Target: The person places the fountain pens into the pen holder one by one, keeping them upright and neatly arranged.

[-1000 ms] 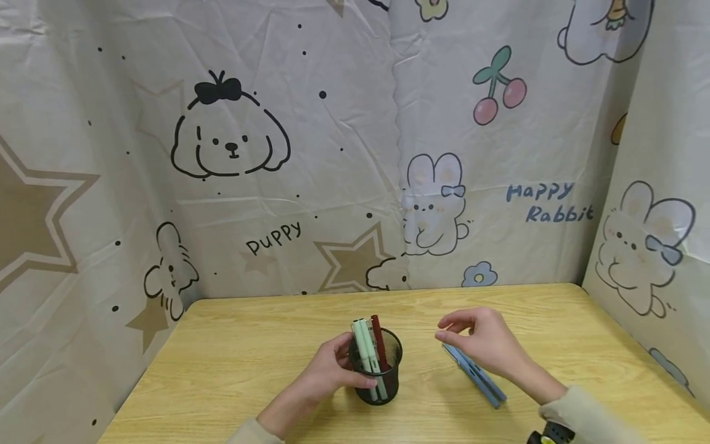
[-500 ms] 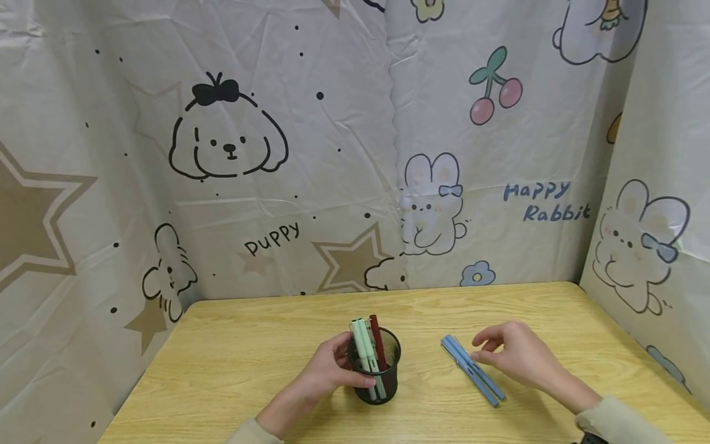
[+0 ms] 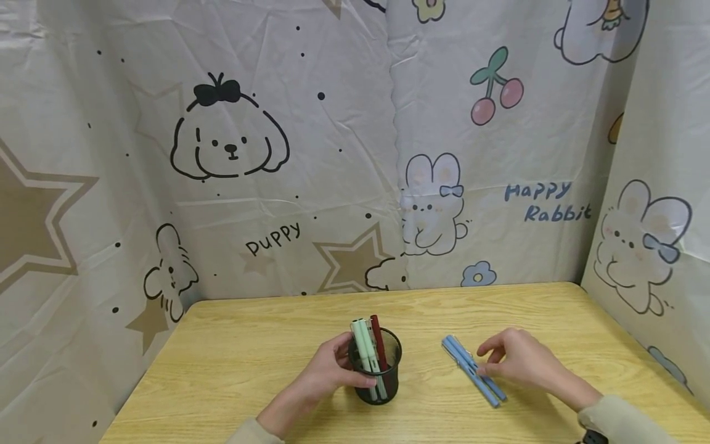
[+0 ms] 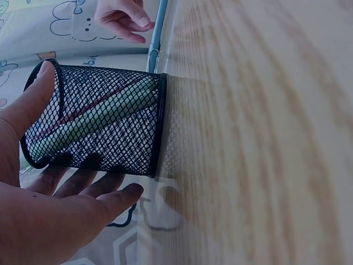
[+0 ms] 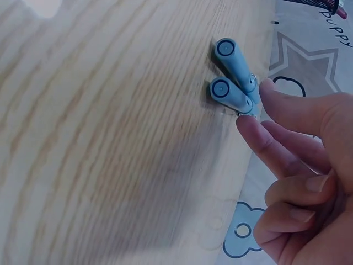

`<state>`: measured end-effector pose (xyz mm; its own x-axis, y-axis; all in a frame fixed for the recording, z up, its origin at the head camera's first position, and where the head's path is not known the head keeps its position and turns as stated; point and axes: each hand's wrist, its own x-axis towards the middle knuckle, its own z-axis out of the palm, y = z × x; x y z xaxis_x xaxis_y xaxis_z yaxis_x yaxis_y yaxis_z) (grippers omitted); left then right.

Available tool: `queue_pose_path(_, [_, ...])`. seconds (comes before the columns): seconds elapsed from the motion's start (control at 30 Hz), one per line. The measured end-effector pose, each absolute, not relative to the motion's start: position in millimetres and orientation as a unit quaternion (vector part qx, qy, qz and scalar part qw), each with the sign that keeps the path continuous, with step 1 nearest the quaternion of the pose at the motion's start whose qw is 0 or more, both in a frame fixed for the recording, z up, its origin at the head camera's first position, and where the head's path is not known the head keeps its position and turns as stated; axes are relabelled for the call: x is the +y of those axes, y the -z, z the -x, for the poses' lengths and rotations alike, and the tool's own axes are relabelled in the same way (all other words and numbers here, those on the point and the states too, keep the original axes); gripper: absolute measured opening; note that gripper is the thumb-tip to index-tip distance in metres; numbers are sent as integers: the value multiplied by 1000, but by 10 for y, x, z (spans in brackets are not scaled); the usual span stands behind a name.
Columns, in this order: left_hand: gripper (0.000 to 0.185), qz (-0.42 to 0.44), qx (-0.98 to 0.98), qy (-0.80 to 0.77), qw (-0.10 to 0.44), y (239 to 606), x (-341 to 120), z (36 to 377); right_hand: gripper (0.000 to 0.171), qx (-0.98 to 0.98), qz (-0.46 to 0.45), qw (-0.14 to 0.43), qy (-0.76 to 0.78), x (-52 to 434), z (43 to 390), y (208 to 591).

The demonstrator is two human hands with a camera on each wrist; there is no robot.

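Observation:
My left hand (image 3: 327, 369) holds a black mesh pen holder (image 3: 392, 383) that stands on the table. Its thumb lies at the rim and its fingers go round the far side. Inside the holder lean light green pens (image 3: 363, 346) and a dark red pen (image 3: 378, 339). To the right, two blue pens (image 3: 471, 367) lie side by side on the wood. Beside them is my right hand (image 3: 524, 361). In the right wrist view, its thumb and index finger are apart, with the ends of the blue pens (image 5: 234, 96) near the gap; contact is unclear.
The wooden table (image 3: 266, 333) is bounded at the back and sides by a printed cloth (image 3: 344, 185) with cartoon drawings. A dark watch (image 3: 595, 436) shows at the right sleeve.
My right hand has moved right and toward me, from above the far ends of the blue pens to their right side, and lowered. The left hand and pen holder stay put.

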<state>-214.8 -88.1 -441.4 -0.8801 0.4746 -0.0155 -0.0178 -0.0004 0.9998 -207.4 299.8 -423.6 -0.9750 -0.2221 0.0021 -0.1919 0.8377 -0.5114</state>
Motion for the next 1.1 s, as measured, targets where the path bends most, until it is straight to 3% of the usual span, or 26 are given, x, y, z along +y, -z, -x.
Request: queue_pose_path(1.1, [80, -171, 680, -690, 179, 4394, -876, 2144, 23, 964, 158, 59, 206, 3143, 2090, 4232])
